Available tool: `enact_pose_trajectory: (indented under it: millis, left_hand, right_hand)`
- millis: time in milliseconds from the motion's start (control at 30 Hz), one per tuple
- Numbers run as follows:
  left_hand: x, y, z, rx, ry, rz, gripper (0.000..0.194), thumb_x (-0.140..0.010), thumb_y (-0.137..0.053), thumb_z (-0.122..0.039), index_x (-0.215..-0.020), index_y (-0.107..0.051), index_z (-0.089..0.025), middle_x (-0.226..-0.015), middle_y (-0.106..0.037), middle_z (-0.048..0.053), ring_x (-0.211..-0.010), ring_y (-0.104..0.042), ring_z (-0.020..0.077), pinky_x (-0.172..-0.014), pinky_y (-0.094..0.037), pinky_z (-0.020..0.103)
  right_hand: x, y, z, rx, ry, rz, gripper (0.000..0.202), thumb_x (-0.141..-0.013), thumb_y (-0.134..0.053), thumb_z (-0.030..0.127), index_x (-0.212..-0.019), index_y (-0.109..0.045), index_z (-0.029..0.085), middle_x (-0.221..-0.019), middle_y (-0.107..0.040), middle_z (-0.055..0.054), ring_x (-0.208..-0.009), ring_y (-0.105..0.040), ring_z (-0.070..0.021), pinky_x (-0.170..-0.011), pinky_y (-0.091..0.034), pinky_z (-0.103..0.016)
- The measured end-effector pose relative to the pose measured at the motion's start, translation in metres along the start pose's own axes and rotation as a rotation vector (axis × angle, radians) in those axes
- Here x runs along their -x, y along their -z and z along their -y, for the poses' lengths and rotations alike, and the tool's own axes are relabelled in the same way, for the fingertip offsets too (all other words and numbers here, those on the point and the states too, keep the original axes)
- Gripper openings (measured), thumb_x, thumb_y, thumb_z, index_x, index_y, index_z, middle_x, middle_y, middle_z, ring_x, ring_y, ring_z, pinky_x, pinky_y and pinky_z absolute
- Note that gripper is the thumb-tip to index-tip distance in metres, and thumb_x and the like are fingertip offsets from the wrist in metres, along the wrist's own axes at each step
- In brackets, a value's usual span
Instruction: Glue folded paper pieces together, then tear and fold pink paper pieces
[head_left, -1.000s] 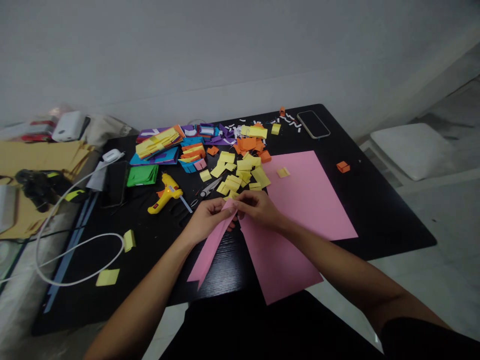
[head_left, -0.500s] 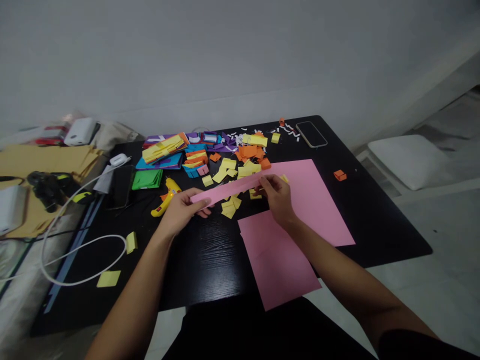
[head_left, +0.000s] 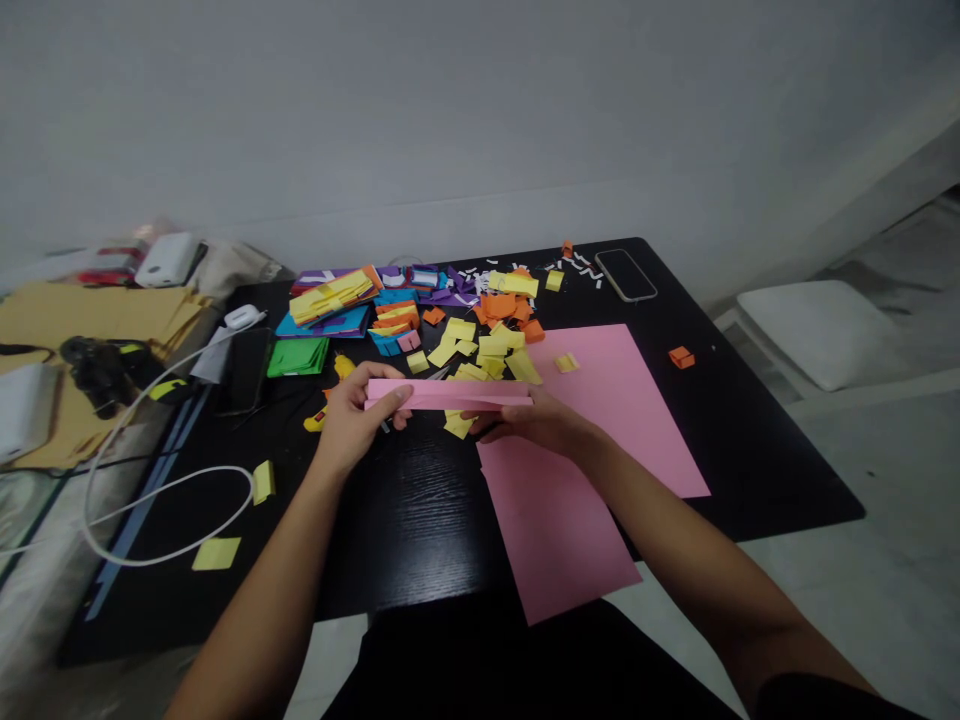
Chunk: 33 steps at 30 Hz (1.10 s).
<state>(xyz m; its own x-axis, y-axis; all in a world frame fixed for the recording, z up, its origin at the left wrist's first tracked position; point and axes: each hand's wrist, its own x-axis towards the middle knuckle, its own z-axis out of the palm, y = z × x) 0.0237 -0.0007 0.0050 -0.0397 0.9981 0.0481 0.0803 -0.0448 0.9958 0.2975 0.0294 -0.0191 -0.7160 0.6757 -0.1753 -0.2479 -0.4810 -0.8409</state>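
While brown paper (head_left: 112, 310) is lying at the far left, a white cable (head_left: 90, 480) is looping over the left part of the black worktop (head_left: 420, 530), its curve running close to two yellow pieces. Green folded papers (head_left: 298, 356) are resting beyond the glue gun (head_left: 344, 367), which the left hand (head_left: 360, 410) is partly covering. That hand is keeping its grip closed on the left end of the pink strip (head_left: 450, 394), the thumb pressing on the near face and the fingers reaching behind. The strip, showing a fold line along its length, is stretching nearly level between the hands, above the worktop. At its right end the right hand (head_left: 529, 420) is holding it in a narrow grip, the fingers bending underneath and mostly staying out of sight. Behind the strip, yellow paper pieces (head_left: 491, 345) are lying in a loose heap, with orange pieces (head_left: 506, 305) sitting just beyond. A smaller pink sheet (head_left: 559, 530) is lying below the right forearm, and a larger pink sheet (head_left: 622, 400) is spreading farther right, carrying one yellow piece. A phone (head_left: 626, 275) is resting near the far edge, and an orange piece (head_left: 682, 357) is lying apart, right of the larger sheet.
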Motion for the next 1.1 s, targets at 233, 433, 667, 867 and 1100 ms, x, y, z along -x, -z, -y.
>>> enact_pose_trajectory:
  millis: [233,433,667,867,1100]
  left_hand:
    - [0.004,-0.002,-0.004,-0.088,0.064,0.269,0.028,-0.084,-0.078,-0.039,-0.085,-0.065,-0.015,-0.056,-0.067,-0.001,-0.044,-0.06,0.0101,-0.048,-0.046,0.019]
    - [0.011,-0.019,0.006,-0.14,0.121,0.357,0.03,-0.083,-0.079,-0.042,-0.086,-0.066,-0.016,-0.056,-0.064,-0.002,-0.045,-0.06,0.0106,-0.046,-0.046,0.019]
    - [0.012,-0.028,0.008,-0.074,0.108,0.307,0.032,-0.081,-0.082,-0.043,-0.09,-0.067,-0.017,-0.057,-0.065,-0.002,-0.044,-0.058,0.0098,-0.044,-0.047,0.019]
    - [0.012,-0.029,0.01,-0.043,0.098,0.285,0.035,-0.078,-0.085,-0.046,-0.084,-0.068,-0.016,-0.056,-0.065,-0.002,-0.045,-0.058,0.0102,-0.046,-0.048,0.02]
    - [0.014,-0.036,0.013,-0.011,0.106,0.324,0.034,-0.081,-0.082,-0.047,-0.09,-0.068,-0.017,-0.062,-0.068,-0.002,-0.05,-0.06,0.0105,-0.05,-0.049,0.021]
  right_hand:
    - [0.0,0.006,-0.001,-0.049,-0.114,0.185,0.055,-0.092,-0.064,0.063,-0.12,-0.075,0.017,-0.116,-0.077,-0.011,-0.105,-0.072,-0.0243,-0.095,-0.055,-0.038]
    - [-0.002,-0.015,-0.016,0.141,-0.19,0.258,0.045,-0.095,-0.069,0.051,-0.121,-0.073,0.013,-0.108,-0.078,-0.012,-0.082,-0.076,-0.0171,-0.081,-0.061,-0.032]
    - [-0.002,-0.019,-0.022,0.21,-0.159,0.198,0.031,-0.086,-0.082,0.039,-0.103,-0.075,0.015,-0.088,-0.076,-0.003,-0.064,-0.067,-0.0092,-0.063,-0.056,-0.021]
    - [0.001,-0.024,-0.023,0.165,-0.202,0.164,0.036,-0.083,-0.085,0.04,-0.106,-0.073,0.014,-0.088,-0.076,-0.004,-0.068,-0.072,-0.0123,-0.068,-0.061,-0.024]
    - [-0.001,-0.035,-0.024,0.174,-0.116,0.05,0.043,-0.091,-0.074,0.052,-0.107,-0.076,0.012,-0.086,-0.076,-0.006,-0.07,-0.074,-0.014,-0.074,-0.063,-0.029]
